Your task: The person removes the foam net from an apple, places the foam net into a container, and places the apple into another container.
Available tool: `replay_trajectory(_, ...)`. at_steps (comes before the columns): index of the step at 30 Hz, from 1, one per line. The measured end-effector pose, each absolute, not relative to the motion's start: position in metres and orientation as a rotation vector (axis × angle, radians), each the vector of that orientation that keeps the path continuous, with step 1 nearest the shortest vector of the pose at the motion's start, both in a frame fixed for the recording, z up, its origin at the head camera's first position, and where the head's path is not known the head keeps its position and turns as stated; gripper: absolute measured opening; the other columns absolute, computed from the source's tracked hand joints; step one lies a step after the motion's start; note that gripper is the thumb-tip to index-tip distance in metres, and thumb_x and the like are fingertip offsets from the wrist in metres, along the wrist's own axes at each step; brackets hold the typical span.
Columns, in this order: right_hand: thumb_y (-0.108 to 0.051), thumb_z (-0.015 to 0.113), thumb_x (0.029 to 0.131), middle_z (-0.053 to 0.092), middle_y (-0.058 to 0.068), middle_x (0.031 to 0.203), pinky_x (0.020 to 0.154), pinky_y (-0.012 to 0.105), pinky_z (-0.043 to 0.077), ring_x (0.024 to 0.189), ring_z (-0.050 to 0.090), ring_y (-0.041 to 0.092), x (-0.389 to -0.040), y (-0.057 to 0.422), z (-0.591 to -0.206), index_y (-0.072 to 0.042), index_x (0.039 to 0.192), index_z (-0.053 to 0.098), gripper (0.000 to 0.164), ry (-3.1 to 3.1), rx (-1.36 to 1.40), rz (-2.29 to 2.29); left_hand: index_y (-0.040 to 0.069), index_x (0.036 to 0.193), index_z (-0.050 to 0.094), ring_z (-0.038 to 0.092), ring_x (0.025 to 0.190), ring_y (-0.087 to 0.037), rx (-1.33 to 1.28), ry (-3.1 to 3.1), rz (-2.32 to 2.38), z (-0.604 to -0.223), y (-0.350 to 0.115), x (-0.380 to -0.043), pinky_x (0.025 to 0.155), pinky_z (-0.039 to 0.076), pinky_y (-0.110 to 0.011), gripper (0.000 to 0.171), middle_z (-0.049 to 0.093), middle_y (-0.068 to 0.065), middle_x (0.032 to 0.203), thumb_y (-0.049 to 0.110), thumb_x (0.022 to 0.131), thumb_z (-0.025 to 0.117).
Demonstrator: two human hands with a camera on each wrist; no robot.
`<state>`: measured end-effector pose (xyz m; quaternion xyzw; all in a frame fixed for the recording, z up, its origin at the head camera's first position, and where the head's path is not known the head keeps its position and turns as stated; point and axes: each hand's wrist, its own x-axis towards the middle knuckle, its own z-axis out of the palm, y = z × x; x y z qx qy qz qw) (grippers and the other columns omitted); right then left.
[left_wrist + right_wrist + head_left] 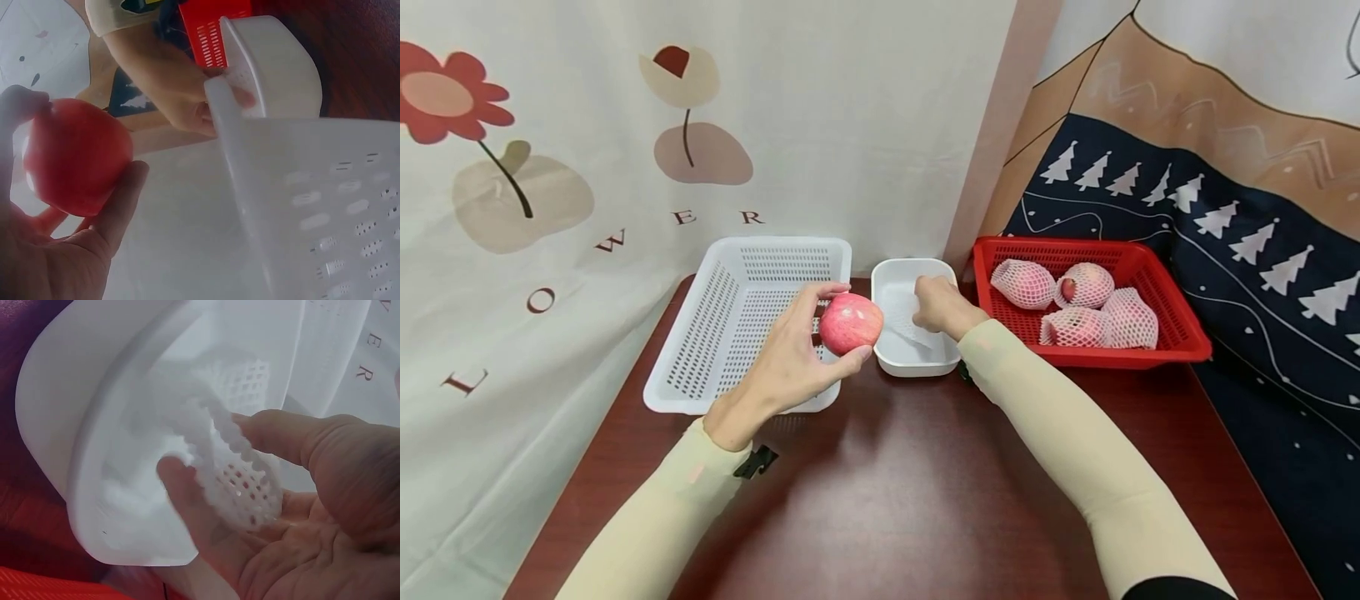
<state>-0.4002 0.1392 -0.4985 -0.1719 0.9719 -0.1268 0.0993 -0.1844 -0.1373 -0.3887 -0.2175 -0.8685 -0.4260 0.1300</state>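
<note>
A red apple (852,323) sits in the grip of my left hand (786,358), thumb on its near side and fingers around the far side. It is bare and held up near the right rim of the white basket (658,393). My right hand (943,307) is over the small white tub (917,368). In the right wrist view, its fingers and thumb hold a white foam net sleeve (247,494), which hangs inside the tub's opening. From the head view the back of that hand mostly hides the sleeve.
On the right, a red basket (1197,343) contains several round fruits (1022,283) in white foam nets. All the containers stand along the back of the dark red-brown table (880,492). Behind them hangs a printed curtain (850,125).
</note>
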Motion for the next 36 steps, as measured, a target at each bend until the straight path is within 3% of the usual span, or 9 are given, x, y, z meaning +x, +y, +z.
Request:
replay_trajectory(5, -0.018, 0.081, 0.103, 0.076, 0.022, 0.120, 0.090, 0.049, 0.066, 0.108, 0.072, 0.036, -0.334, 0.125, -0.424, 0.001, 0.126, 0.069, 0.033, 2.846, -0.402, -0.373, 0.025, 0.163, 0.063, 0.066, 0.131, -0.024, -0.651, -2.510, -1.169, -0.386, -0.140, -0.187, 0.102, 0.060, -0.048, 0.080, 0.067, -0.006, 0.148, 0.035, 0.091, 0.096)
replay_trajectory(10, -0.026, 0.083, 0.102, 0.074, 0.017, 0.114, 0.078, 0.045, 0.063, 0.097, 0.071, 0.032, -0.351, 0.140, -0.442, -0.005, 0.122, 0.068, 0.032, 2.880, -0.433, -0.418, 0.022, 0.158, 0.066, 0.066, 0.127, -0.025, -0.640, -2.515, -1.129, -0.381, -0.143, -0.189, 0.102, 0.060, -0.047, 0.076, 0.067, -0.009, 0.144, 0.035, 0.090, 0.098)
replay_trajectory(12, -0.027, 0.083, 0.102, 0.076, 0.017, 0.120, 0.079, 0.046, 0.066, 0.099, 0.074, 0.033, -0.360, 0.146, -0.451, -0.005, 0.128, 0.071, 0.036, 2.893, -0.456, -0.440, 0.018, 0.156, 0.066, 0.065, 0.129, -0.026, -0.633, -2.524, -1.125, -0.378, -0.143, -0.191, 0.102, 0.061, -0.047, 0.076, 0.067, -0.009, 0.146, 0.034, 0.090, 0.099)
replay_trajectory(17, -0.021, 0.079, 0.107, 0.071, 0.025, 0.154, 0.109, 0.060, 0.068, 0.133, 0.076, 0.043, -0.315, 0.142, -0.408, 0.000, 0.158, 0.064, 0.058, 2.937, -0.418, -0.529, 0.012, 0.153, 0.061, 0.072, 0.120, -0.026, -0.586, -2.576, -1.147, -0.373, -0.147, -0.197, 0.100, 0.063, -0.046, 0.078, 0.072, -0.008, 0.140, 0.032, 0.089, 0.100)
replay_trajectory(19, -0.018, 0.077, 0.108, 0.069, 0.027, 0.156, 0.112, 0.060, 0.067, 0.136, 0.074, 0.044, -0.299, 0.143, -0.395, 0.001, 0.160, 0.062, 0.057, 2.970, -0.421, -0.590, 0.012, 0.152, 0.058, 0.075, 0.115, -0.026, -0.569, -2.600, -1.164, -0.370, -0.150, -0.201, 0.099, 0.064, -0.047, 0.077, 0.074, -0.009, 0.137, 0.031, 0.089, 0.100)
replay_trajectory(24, -0.016, 0.076, 0.108, 0.070, 0.028, 0.151, 0.112, 0.057, 0.066, 0.133, 0.071, 0.043, -0.282, 0.155, -0.389, 0.001, 0.155, 0.066, 0.051, 3.046, -0.491, -0.741, 0.017, 0.160, 0.060, 0.071, 0.125, -0.033, -0.567, -2.648, -1.078, -0.362, -0.161, -0.214, 0.101, 0.064, -0.054, 0.080, 0.070, -0.014, 0.142, 0.033, 0.092, 0.098)
replay_trajectory(28, -0.016, 0.075, 0.108, 0.074, 0.026, 0.145, 0.109, 0.057, 0.066, 0.128, 0.074, 0.041, -0.269, 0.165, -0.389, 0.000, 0.150, 0.070, 0.045, 3.100, -0.549, -0.853, 0.025, 0.158, 0.069, 0.065, 0.125, -0.038, -0.556, -2.694, -0.957, -0.356, -0.171, -0.223, 0.096, 0.062, -0.059, 0.071, 0.066, -0.020, 0.140, 0.038, 0.093, 0.096)
replay_trajectory(36, -0.012, 0.076, 0.106, 0.077, 0.024, 0.133, 0.107, 0.057, 0.065, 0.120, 0.077, 0.039, -0.240, 0.182, -0.390, -0.002, 0.143, 0.075, 0.038, 3.129, -0.578, -1.066, 0.018, 0.143, 0.068, 0.067, 0.122, -0.040, -0.521, -2.774, -0.895, -0.345, -0.182, -0.253, 0.097, 0.060, -0.056, 0.061, 0.069, -0.021, 0.136, 0.042, 0.094, 0.096)
